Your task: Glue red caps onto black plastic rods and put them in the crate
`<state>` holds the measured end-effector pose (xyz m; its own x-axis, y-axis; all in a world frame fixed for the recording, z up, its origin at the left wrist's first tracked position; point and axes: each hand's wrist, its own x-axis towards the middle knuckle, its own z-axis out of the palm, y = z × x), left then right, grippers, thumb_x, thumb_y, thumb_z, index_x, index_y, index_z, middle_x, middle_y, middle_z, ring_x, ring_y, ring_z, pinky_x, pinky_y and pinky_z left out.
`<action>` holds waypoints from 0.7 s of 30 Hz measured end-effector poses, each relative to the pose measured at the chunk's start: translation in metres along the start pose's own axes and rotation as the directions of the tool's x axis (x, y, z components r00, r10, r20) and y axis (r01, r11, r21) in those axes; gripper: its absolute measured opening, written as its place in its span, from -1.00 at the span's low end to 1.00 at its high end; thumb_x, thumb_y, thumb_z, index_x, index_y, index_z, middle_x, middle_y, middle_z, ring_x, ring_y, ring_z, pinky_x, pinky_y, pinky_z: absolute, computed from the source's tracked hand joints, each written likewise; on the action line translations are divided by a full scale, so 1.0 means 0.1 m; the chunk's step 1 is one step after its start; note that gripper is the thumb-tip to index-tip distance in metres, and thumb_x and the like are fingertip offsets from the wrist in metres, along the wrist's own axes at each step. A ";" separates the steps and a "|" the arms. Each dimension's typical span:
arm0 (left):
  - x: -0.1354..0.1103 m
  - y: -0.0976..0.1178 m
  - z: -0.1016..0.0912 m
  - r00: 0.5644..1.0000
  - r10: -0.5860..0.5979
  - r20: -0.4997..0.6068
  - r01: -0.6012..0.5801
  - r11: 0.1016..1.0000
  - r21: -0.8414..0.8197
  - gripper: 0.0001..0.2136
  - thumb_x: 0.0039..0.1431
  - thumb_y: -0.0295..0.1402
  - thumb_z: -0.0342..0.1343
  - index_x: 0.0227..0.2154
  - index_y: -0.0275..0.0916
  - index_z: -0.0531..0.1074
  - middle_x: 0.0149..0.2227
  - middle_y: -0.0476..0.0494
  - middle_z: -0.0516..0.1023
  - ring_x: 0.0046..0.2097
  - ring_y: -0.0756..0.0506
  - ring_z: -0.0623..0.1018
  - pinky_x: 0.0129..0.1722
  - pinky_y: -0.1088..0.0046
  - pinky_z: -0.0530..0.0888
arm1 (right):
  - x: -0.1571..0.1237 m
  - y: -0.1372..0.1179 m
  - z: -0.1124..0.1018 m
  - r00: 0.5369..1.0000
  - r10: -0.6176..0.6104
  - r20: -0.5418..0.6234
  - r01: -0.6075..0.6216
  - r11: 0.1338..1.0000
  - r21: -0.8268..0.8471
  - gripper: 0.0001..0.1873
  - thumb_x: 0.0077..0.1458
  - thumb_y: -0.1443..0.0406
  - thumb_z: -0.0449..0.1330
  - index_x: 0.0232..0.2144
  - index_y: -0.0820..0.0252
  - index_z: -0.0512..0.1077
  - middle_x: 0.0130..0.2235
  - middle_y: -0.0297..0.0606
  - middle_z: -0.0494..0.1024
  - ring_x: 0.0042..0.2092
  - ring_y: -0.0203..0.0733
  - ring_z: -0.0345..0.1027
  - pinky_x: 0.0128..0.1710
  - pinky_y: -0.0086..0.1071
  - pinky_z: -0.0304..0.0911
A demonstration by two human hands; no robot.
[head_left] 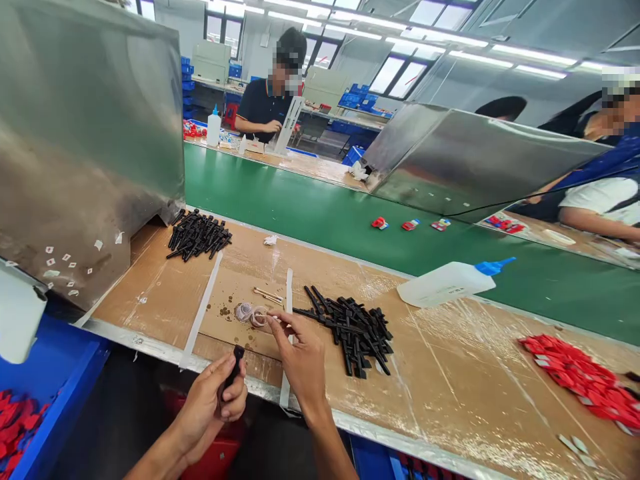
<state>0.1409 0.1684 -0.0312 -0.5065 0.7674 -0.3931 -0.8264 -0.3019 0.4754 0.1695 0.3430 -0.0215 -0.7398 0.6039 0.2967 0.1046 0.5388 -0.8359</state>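
My left hand (213, 393) is closed around a small black plastic part (239, 352), whose flat end sticks up past the thumb at the bench's front edge. Between thumb and fingers my right hand (303, 357) pinches a thin stick, likely a cotton swab (267, 316); its tip reaches a small round pot (259, 317). Beside that sits a second little round container (243, 311). More cotton swabs (269, 295) lie just behind the pots. Right of my right hand is a heap of black plastic parts (353, 327), and another black heap (199, 233) lies farther left.
A white squeeze bottle (447, 285) with a blue nozzle lies on its side. Red pieces (575, 373) are heaped at right. Behind the bench runs a green conveyor belt (300, 200) carrying several red items. Metal panels (90, 133) stand left and back right. Co-workers (265, 107) sit across.
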 end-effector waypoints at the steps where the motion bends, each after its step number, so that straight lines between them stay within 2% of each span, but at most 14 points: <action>1: 0.02 0.00 0.00 1.000 0.002 -0.008 -0.002 1.000 -0.007 -0.74 0.25 -0.18 0.09 -0.32 -0.33 0.40 -0.62 0.17 0.05 -0.62 0.15 0.02 -0.58 0.55 -0.07 | -0.01 0.01 0.00 0.999 0.007 -0.035 -0.007 1.000 0.002 -0.79 0.18 0.16 0.22 -0.22 0.11 0.56 -0.22 -0.24 0.63 -0.26 -0.18 0.48 -0.20 -0.30 0.34; 4: 0.06 0.01 -0.01 0.999 0.001 -0.035 -0.001 1.000 0.007 -0.74 0.29 -0.20 0.04 -0.33 -0.34 0.39 -0.61 0.17 0.02 -0.61 0.14 0.00 -0.57 0.54 -0.06 | -0.03 0.07 -0.02 0.991 0.082 -0.104 -0.075 0.995 0.070 -0.79 0.16 0.17 0.23 -0.23 0.15 0.56 -0.24 -0.23 0.64 -0.22 -0.15 0.53 -0.15 -0.29 0.39; 6: 0.07 0.01 0.00 0.999 -0.001 -0.047 0.002 1.000 0.031 -0.75 0.31 -0.22 0.01 -0.32 -0.33 0.38 -0.60 0.16 0.04 -0.60 0.14 0.00 -0.57 0.55 -0.06 | -0.05 0.08 -0.03 0.981 0.142 -0.136 -0.119 0.979 0.166 -0.79 0.14 0.18 0.26 -0.24 0.16 0.55 -0.26 -0.23 0.65 -0.24 -0.17 0.54 -0.19 -0.32 0.42; 11: 0.07 0.02 0.01 0.998 -0.010 -0.057 0.012 0.999 0.044 -0.76 0.33 -0.23 -0.04 -0.30 -0.32 0.36 -0.59 0.16 0.03 -0.60 0.13 0.00 -0.57 0.54 -0.08 | -0.13 -0.04 -0.05 0.948 0.189 -0.257 -0.100 0.940 0.325 -0.86 0.08 0.24 0.32 -0.29 0.18 0.56 -0.34 -0.27 0.66 -0.36 -0.26 0.54 -0.33 -0.44 0.46; 15: 0.08 0.02 0.01 0.998 -0.015 -0.054 0.018 0.999 0.043 -0.77 0.33 -0.24 -0.05 -0.30 -0.32 0.36 -0.60 0.16 0.02 -0.60 0.13 -0.01 -0.57 0.54 -0.07 | -0.26 -0.15 -0.06 0.947 0.195 -0.257 -0.091 0.926 0.366 -0.90 0.08 0.30 0.33 -0.30 0.16 0.56 -0.33 -0.28 0.67 -0.36 -0.27 0.56 -0.34 -0.48 0.48; 21: 0.07 0.03 0.04 0.998 -0.027 -0.060 0.029 0.999 0.046 -0.78 0.31 -0.25 -0.02 -0.30 -0.33 0.37 -0.60 0.16 0.02 -0.60 0.13 -0.01 -0.57 0.54 -0.06 | -0.49 -0.20 0.01 0.968 0.163 -0.190 -0.081 0.921 0.381 -0.91 0.10 0.33 0.30 -0.28 0.13 0.57 -0.34 -0.30 0.66 -0.38 -0.27 0.54 -0.33 -0.43 0.50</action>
<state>0.1354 0.1752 -0.0292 -0.4981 0.7400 -0.4519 -0.8288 -0.2532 0.4990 0.2032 0.3020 -0.0193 -0.5729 0.7841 0.2385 -0.0969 0.2242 -0.9697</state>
